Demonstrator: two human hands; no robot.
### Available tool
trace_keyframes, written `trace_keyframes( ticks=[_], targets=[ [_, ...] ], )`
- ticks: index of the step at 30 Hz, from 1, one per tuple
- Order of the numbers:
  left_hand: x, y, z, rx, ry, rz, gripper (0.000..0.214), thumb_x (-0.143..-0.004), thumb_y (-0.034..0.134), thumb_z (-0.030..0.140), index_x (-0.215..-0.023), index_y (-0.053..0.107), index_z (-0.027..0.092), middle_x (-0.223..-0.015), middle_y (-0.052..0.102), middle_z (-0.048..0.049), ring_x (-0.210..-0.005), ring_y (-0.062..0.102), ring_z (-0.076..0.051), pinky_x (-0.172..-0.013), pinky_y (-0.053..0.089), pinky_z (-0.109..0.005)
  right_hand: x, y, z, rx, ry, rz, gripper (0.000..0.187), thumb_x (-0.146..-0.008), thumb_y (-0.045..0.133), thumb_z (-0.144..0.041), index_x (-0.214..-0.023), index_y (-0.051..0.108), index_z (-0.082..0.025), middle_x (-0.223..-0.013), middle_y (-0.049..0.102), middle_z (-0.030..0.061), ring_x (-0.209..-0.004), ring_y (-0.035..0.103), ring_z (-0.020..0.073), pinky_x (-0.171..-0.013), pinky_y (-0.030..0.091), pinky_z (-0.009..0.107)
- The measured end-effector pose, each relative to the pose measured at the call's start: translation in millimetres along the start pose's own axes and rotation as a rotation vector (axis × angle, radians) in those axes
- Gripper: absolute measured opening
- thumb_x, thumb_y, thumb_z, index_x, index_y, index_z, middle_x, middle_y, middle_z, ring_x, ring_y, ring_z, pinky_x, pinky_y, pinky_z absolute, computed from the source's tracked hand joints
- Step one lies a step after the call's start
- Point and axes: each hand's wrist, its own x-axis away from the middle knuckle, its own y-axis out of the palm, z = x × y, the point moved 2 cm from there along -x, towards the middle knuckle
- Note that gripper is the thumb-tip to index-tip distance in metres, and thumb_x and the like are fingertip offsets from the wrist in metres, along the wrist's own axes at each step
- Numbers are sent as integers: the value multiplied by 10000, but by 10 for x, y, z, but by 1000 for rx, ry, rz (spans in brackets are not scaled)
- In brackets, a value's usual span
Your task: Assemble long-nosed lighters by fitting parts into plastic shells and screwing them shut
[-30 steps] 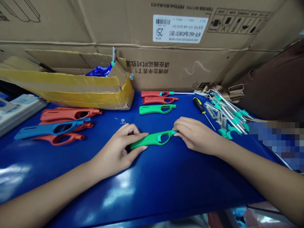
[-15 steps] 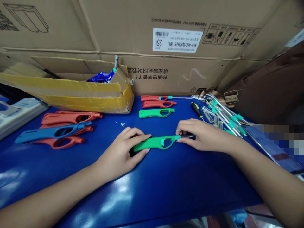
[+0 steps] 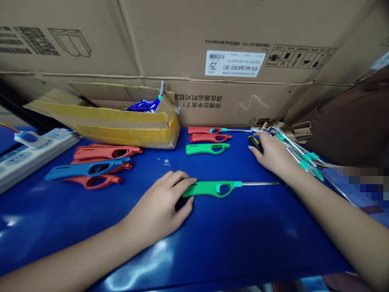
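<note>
A green lighter (image 3: 209,188) with a long metal tube lies in the middle of the blue table, its tube pointing right. My left hand (image 3: 165,200) grips the lighter's rear end between thumb and fingers. Up and to the right, my right hand (image 3: 272,152) closes around the black and yellow handle of a screwdriver (image 3: 254,142); the rest of the tool is hidden under the hand. Just left of it lie a green handle (image 3: 194,149), a red handle (image 3: 197,138) and a red lighter (image 3: 197,130) with a metal tube.
Several red handles (image 3: 97,151) and a blue handle (image 3: 69,170) are piled at left. Behind them stands an open carton (image 3: 127,127), with a power strip (image 3: 54,142) beside it. Metal tubes (image 3: 293,152) with teal ends lie at right, near a person's brown clothing (image 3: 343,109).
My right hand has left the green lighter's tube and moved up and right to the screwdriver. My left hand still grips the lighter. The view has shifted slightly.
</note>
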Motion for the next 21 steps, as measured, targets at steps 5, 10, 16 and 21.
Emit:
trace_keyframes(
  ticks=[5,10,16,21],
  targets=[
    [45,18,34,13,30,11,364,-977,541,195,-1336,597,190,-1219,619,-96,-1077,581,-257,-988,527,-461,4,-83,-139,-57,2,20,490,-938,497,-359,-1330,531,-67,-1029,682,194,-935,660,351,-848,529,492],
    [48,-6,22,65,-3,27,367,-986,558,195,-1344,598,128,-1236,627,-123,-1125,606,-254,-1026,531,-438,110,-408,-470,-427,-38,270,459,-964,547,-379,-1372,519,-170,-1011,639,94,-676,550,193,-761,533,389],
    [-5,-7,-57,207,-43,47,302,-946,673,187,-1247,661,171,-1151,678,-75,-1064,652,-219,-978,550,-380,273,-594,-1031,-742,-268,298,189,-911,674,-255,-1096,646,-231,-1018,586,65,-662,531,150,-548,485,312],
    [7,2,-47,153,-19,30,279,-949,675,213,-1225,666,178,-1090,671,-72,-1028,624,-241,-945,546,-419,277,-475,-1392,-988,-206,36,186,-921,684,-252,-1090,610,-231,-1064,660,57,-904,686,197,-666,595,302]
  ],
)
